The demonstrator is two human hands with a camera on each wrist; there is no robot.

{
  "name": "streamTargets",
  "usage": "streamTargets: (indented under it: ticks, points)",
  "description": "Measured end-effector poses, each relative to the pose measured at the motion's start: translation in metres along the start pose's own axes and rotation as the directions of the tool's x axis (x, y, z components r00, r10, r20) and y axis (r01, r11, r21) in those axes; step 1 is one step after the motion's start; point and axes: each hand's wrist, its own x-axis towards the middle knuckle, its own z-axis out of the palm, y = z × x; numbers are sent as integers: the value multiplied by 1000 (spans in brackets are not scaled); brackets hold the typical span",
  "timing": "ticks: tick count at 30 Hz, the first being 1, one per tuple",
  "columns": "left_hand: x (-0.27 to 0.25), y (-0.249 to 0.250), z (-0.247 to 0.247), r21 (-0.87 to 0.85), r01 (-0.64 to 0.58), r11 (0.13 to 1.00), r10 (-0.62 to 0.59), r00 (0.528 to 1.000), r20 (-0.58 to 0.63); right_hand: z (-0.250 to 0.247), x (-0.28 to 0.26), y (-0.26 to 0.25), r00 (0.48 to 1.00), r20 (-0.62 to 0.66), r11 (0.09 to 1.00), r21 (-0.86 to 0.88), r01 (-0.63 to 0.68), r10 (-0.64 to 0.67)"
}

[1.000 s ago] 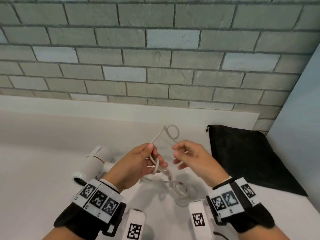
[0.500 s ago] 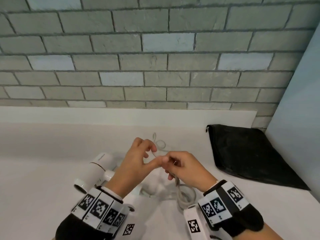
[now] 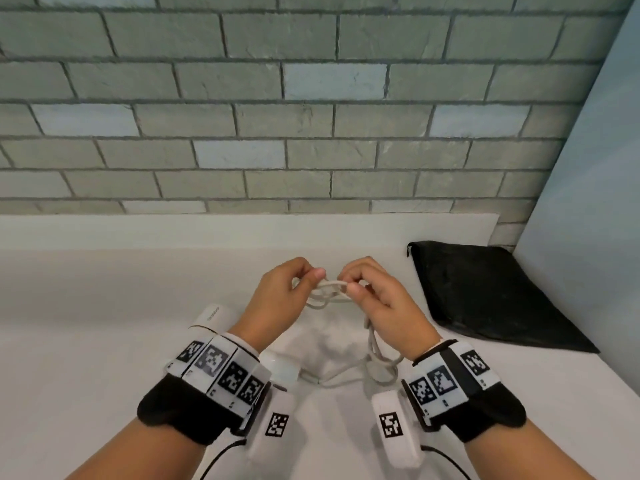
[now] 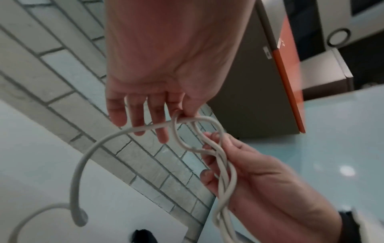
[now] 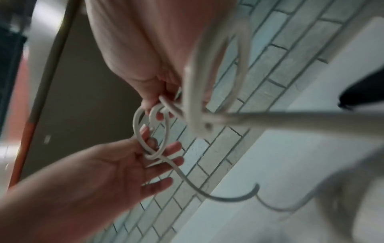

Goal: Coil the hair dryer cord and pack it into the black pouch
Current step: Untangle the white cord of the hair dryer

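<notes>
The white hair dryer cord point(image 3: 331, 283) is stretched in small loops between both hands, above the white counter. My left hand point(image 3: 311, 277) pinches one loop between thumb and forefinger; in the left wrist view its other fingers point(image 4: 137, 121) point straight out over the cord point(image 4: 207, 122). My right hand point(image 3: 347, 285) grips several bundled strands point(image 4: 225, 177), which hang down to the counter. The white hair dryer point(image 3: 212, 316) lies behind my left wrist, mostly hidden. The black pouch point(image 3: 485, 296) lies flat at the right, apart from both hands.
A grey brick wall point(image 3: 311, 116) rises behind the counter's white ledge point(image 3: 173, 233). A pale blue panel point(image 3: 588, 202) closes the right side beside the pouch. Slack cord point(image 3: 349, 374) lies on the counter between my wrists.
The hands met half a second ago and have since drawn slightly apart. The loop that stood up between them a second ago is now pulled into a short stretch of cord.
</notes>
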Motion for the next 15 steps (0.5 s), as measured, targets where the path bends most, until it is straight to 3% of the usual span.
streamTargets:
  ticks: [2,3,5,6,7,8,9,11,12,13,15]
  points:
    - [2,2,-3,-84,67,994,-61,996,68,3,-3,-5,992,-63,955,283,-86,108]
    - [3,3,-3,-114,98,989,-87,992,92,3,-5,-4,981,-67,874,468,-131,183]
    - [3,4,-2,-157,125,980,-111,989,99,0,-6,-2,954,-6,624,757,-192,301]
    - [2,5,-2,-146,118,982,-105,990,91,-3,-7,0,943,22,552,806,-212,331]
    - [0,7,-2,-107,91,990,-82,993,83,-5,-7,0,934,33,544,806,-235,355]
    - [-1,10,0,-49,51,998,-47,996,79,-7,-5,-2,928,23,602,755,-260,371]
    - [-3,12,2,14,1,1000,-2,997,82,-10,-4,-4,932,-5,721,635,-277,363]
    - [-5,16,7,111,-94,989,83,992,96,-13,-1,-12,970,-57,956,191,-222,236]
    - [-5,17,9,130,-125,984,112,989,100,-15,1,-15,989,-54,988,-52,-144,141]
    - [-4,18,11,137,-145,980,131,986,101,-16,2,-17,998,-30,959,-278,-54,48]
    - [-1,18,13,125,-151,981,140,986,92,-18,3,-20,994,-1,852,-516,90,-106]
